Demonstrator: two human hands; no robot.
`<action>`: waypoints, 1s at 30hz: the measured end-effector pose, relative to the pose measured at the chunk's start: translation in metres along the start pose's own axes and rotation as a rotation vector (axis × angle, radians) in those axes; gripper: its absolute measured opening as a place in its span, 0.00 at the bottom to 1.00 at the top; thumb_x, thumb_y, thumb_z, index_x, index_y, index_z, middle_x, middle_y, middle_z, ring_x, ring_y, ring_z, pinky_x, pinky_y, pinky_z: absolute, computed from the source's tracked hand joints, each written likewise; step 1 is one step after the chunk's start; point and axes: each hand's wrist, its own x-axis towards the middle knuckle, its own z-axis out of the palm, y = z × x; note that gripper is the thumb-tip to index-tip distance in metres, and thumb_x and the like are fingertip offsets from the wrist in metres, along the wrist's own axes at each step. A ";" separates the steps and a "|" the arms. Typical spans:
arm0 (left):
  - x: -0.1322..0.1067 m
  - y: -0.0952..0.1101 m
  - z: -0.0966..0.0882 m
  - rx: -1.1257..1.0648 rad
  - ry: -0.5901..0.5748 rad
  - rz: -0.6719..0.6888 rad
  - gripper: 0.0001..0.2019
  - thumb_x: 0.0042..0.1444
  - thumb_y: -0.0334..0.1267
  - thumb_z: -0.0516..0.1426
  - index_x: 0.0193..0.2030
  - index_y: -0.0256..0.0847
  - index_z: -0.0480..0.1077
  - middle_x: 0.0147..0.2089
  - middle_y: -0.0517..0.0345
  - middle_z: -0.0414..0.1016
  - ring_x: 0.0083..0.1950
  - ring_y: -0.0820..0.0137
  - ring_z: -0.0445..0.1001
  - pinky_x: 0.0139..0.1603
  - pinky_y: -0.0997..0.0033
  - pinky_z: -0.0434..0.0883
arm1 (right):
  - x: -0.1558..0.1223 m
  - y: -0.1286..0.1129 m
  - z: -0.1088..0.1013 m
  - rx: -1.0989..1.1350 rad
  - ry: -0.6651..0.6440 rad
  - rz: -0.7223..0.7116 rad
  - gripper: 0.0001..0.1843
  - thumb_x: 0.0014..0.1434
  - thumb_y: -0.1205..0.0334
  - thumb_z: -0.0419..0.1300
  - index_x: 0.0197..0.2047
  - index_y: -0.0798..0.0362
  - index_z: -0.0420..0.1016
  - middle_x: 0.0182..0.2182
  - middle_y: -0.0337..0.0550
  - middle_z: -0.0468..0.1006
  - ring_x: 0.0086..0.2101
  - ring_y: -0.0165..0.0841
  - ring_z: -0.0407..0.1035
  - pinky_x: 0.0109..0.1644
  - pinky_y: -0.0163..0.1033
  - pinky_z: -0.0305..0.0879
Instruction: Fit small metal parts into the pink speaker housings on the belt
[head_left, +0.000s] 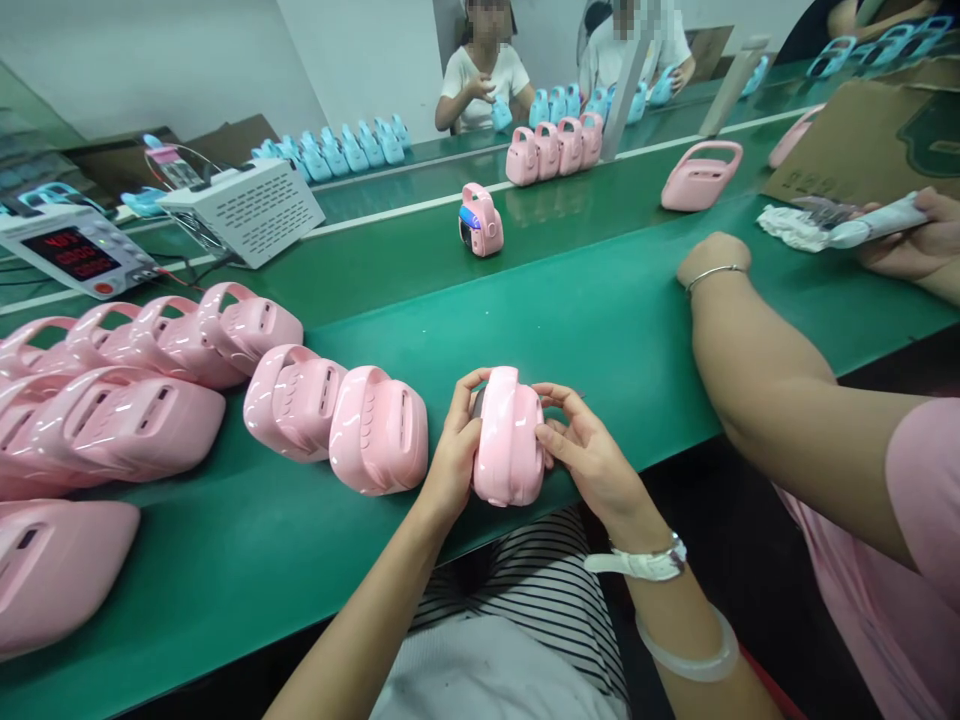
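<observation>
Two hands hold one glossy pink case (510, 440) at the near edge of the green bench (600, 310).
The left hand (451, 455) has its fingers curved around the left side of the case; the right hand (592, 455) has its fingers bent, slightly spread, with tips on the right side. Far left of the case, the meter (71, 250) shows red digits, too blurred for sure reading; far right beyond it, the carton (862, 140) bears dark, unreadable print. Just left of it stand two rounded, smooth pink units (379, 430) with slots.
</observation>
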 end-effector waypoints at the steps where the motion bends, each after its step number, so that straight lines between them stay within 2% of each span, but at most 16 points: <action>1: 0.000 0.000 0.000 0.000 0.010 0.006 0.18 0.56 0.36 0.55 0.54 0.45 0.66 0.46 0.59 0.72 0.40 0.69 0.69 0.36 0.74 0.66 | 0.000 -0.002 -0.002 0.031 -0.028 0.023 0.26 0.50 0.53 0.70 0.50 0.46 0.70 0.44 0.40 0.67 0.25 0.23 0.59 0.26 0.32 0.61; 3: 0.000 0.000 0.000 0.003 0.018 0.008 0.17 0.55 0.38 0.56 0.53 0.45 0.66 0.45 0.59 0.72 0.41 0.68 0.69 0.37 0.73 0.66 | 0.001 -0.004 -0.004 0.087 -0.063 0.056 0.26 0.48 0.56 0.71 0.49 0.46 0.71 0.46 0.40 0.69 0.26 0.24 0.59 0.27 0.32 0.61; 7: 0.001 0.003 0.000 0.006 0.003 -0.015 0.17 0.56 0.40 0.56 0.53 0.45 0.65 0.42 0.59 0.72 0.35 0.70 0.67 0.35 0.72 0.65 | 0.002 -0.006 -0.005 0.135 -0.053 0.079 0.25 0.45 0.61 0.72 0.47 0.46 0.73 0.46 0.39 0.69 0.26 0.23 0.60 0.27 0.30 0.61; 13: 0.004 0.004 0.001 -0.015 -0.038 -0.050 0.19 0.53 0.31 0.54 0.53 0.46 0.64 0.39 0.61 0.70 0.31 0.74 0.63 0.28 0.78 0.62 | 0.005 -0.010 -0.008 0.125 -0.034 0.116 0.28 0.41 0.62 0.74 0.47 0.47 0.73 0.47 0.41 0.68 0.27 0.24 0.61 0.25 0.30 0.62; 17: 0.007 0.000 0.000 -0.024 -0.036 -0.051 0.18 0.53 0.31 0.56 0.51 0.49 0.67 0.41 0.63 0.69 0.34 0.75 0.64 0.29 0.81 0.63 | 0.008 -0.014 -0.011 0.107 -0.068 0.141 0.30 0.39 0.63 0.75 0.47 0.46 0.72 0.45 0.40 0.67 0.28 0.24 0.63 0.25 0.30 0.64; 23: 0.007 0.002 0.001 -0.062 -0.051 -0.082 0.17 0.54 0.34 0.58 0.51 0.49 0.66 0.35 0.63 0.67 0.31 0.76 0.61 0.29 0.80 0.60 | 0.008 -0.014 -0.013 0.099 -0.118 0.157 0.27 0.43 0.61 0.74 0.47 0.46 0.72 0.49 0.41 0.68 0.30 0.26 0.66 0.29 0.33 0.70; 26: 0.006 0.002 0.002 -0.081 -0.037 -0.083 0.17 0.53 0.35 0.58 0.51 0.48 0.66 0.32 0.63 0.65 0.29 0.75 0.59 0.28 0.78 0.57 | 0.003 -0.010 -0.015 0.157 -0.102 0.144 0.26 0.45 0.59 0.74 0.47 0.45 0.74 0.52 0.42 0.69 0.32 0.27 0.67 0.33 0.34 0.72; 30: 0.005 -0.002 0.002 -0.059 -0.018 -0.026 0.17 0.52 0.35 0.58 0.51 0.48 0.67 0.34 0.63 0.65 0.31 0.73 0.59 0.30 0.75 0.56 | -0.006 -0.003 -0.018 0.284 -0.054 0.093 0.23 0.47 0.55 0.72 0.48 0.44 0.75 0.49 0.42 0.72 0.31 0.28 0.67 0.38 0.37 0.73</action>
